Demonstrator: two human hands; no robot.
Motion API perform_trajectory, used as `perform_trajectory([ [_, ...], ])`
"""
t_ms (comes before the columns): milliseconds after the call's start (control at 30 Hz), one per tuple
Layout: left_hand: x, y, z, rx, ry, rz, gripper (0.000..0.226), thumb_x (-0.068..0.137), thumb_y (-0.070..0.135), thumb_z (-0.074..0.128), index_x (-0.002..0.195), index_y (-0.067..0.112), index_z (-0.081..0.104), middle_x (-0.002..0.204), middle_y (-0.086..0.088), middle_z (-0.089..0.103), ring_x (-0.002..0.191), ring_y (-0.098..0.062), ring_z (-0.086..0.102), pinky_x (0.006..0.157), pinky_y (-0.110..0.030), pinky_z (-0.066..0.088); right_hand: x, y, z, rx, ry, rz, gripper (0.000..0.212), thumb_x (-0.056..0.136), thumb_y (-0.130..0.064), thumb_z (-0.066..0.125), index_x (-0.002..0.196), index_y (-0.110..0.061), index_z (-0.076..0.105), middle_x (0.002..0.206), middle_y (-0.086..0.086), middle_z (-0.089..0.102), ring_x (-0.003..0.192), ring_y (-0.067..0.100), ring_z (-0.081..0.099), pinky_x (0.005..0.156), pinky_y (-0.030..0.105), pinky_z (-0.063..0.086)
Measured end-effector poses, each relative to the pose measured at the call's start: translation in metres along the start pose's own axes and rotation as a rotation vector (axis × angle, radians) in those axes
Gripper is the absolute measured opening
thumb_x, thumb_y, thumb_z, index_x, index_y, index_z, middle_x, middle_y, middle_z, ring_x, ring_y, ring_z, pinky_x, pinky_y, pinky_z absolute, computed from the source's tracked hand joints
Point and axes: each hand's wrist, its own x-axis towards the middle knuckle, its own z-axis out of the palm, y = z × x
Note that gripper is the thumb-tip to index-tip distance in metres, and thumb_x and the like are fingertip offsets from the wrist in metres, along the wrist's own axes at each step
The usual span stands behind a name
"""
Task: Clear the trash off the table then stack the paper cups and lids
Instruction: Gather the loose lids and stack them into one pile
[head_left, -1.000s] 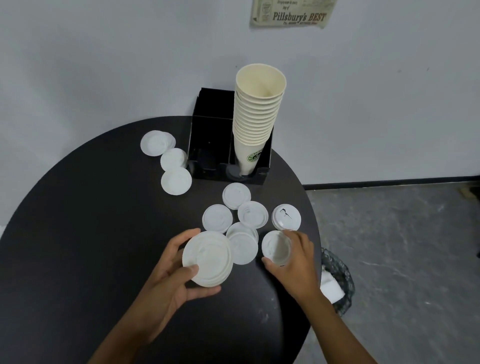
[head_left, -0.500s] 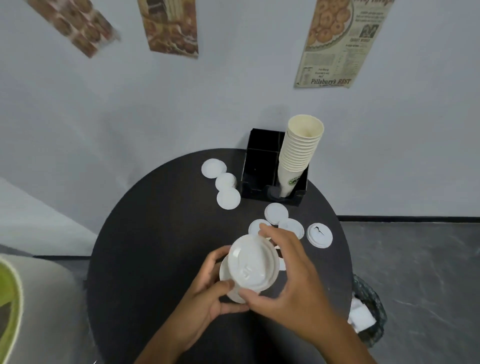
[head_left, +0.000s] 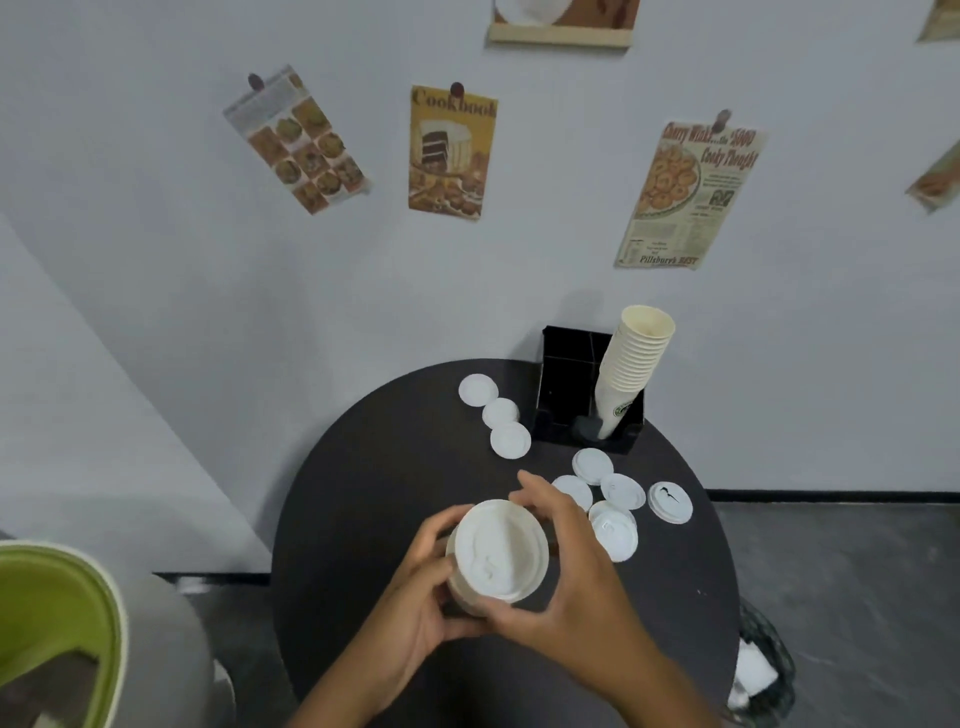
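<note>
Both hands, left hand (head_left: 415, 597) and right hand (head_left: 566, 587), are pinching the lid stack (head_left: 498, 556); light, thin, probably slippery, so edge grip suits.

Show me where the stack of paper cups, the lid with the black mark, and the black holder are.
stack of paper cups (head_left: 631, 364): head view, on the ribbed rims mid-stack.
lid with the black mark (head_left: 670, 502): head view, on its top face.
black holder (head_left: 558, 405): head view, on its left side wall.

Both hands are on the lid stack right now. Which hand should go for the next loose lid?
Right, probably. The right hand is nearest the loose lids just beyond it; the left hand grips the lid stack from the other side and can hold it.
</note>
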Motion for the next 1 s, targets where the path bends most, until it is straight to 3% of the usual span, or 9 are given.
perform_trajectory([
  [133, -0.012, 0.009, -0.017, -0.009, -0.05, 0.016, 0.052, 0.088, 0.047, 0.066, 0.138, 0.038, 0.057, 0.145, -0.003, 0.06, 0.129, -0.031, 0.062, 0.087, -0.054, 0.057, -0.002, -0.014, 0.02, -0.034, -0.009, 0.007, 0.101, 0.069, -0.042, 0.089, 0.149, -0.046, 0.028, 0.137, -0.023, 0.045, 0.136, 0.006, 0.043, 0.104, 0.008, 0.034],
  [300, -0.019, 0.016, -0.044, 0.024, -0.105, 0.019, 0.065, 0.084, 0.034, 0.075, 0.144, 0.045, 0.052, 0.141, -0.006, 0.061, 0.128, -0.037, 0.062, 0.098, -0.065, 0.054, -0.002, -0.027, 0.043, -0.077, 0.01, 0.023, 0.098, 0.069, -0.043, 0.09, 0.148, -0.044, 0.031, 0.138, -0.029, 0.042, 0.137, 0.005, 0.041, 0.104, 0.007, 0.034],
  [500, -0.018, 0.016, -0.054, 0.041, -0.157, -0.027, 0.063, 0.086, 0.03, 0.074, 0.144, 0.043, 0.052, 0.142, -0.004, 0.061, 0.129, -0.037, 0.062, 0.101, -0.065, 0.053, -0.004, -0.026, 0.054, -0.082, 0.03, 0.067, 0.096, 0.07, -0.044, 0.09, 0.148, -0.042, 0.034, 0.144, -0.021, 0.044, 0.139, 0.007, 0.042, 0.107, 0.012, 0.036],
  [667, -0.002, 0.006, -0.047, 0.013, -0.19, -0.074, 0.057, 0.091, 0.024, 0.068, 0.142, 0.046, 0.055, 0.141, -0.004, 0.062, 0.122, -0.033, 0.066, 0.089, -0.051, 0.058, -0.007, -0.013, 0.045, -0.047, 0.064, 0.129, 0.097, 0.067, -0.047, 0.091, 0.146, -0.042, 0.035, 0.143, -0.03, 0.043, 0.139, 0.003, 0.041, 0.108, 0.012, 0.036],
  [800, 0.02, -0.002, -0.031, -0.016, -0.193, -0.097, 0.066, 0.078, 0.034, 0.079, 0.138, 0.048, 0.058, 0.142, -0.003, 0.062, 0.124, -0.038, 0.065, 0.087, -0.056, 0.058, -0.004, 0.005, 0.031, -0.019, 0.106, 0.163, 0.099, 0.065, -0.047, 0.092, 0.146, -0.041, 0.036, 0.144, -0.028, 0.046, 0.138, 0.004, 0.044, 0.107, 0.011, 0.037],
  [1000, 0.064, -0.02, 0.006, -0.009, -0.148, -0.098, 0.073, 0.069, 0.031, 0.082, 0.136, 0.049, 0.059, 0.137, -0.003, 0.065, 0.119, -0.039, 0.067, 0.083, -0.054, 0.06, 0.009, 0.048, -0.001, 0.013, 0.131, 0.164, 0.099, 0.065, -0.048, 0.092, 0.144, -0.053, 0.032, 0.149, -0.02, 0.047, 0.14, 0.005, 0.044, 0.108, 0.012, 0.036],
])
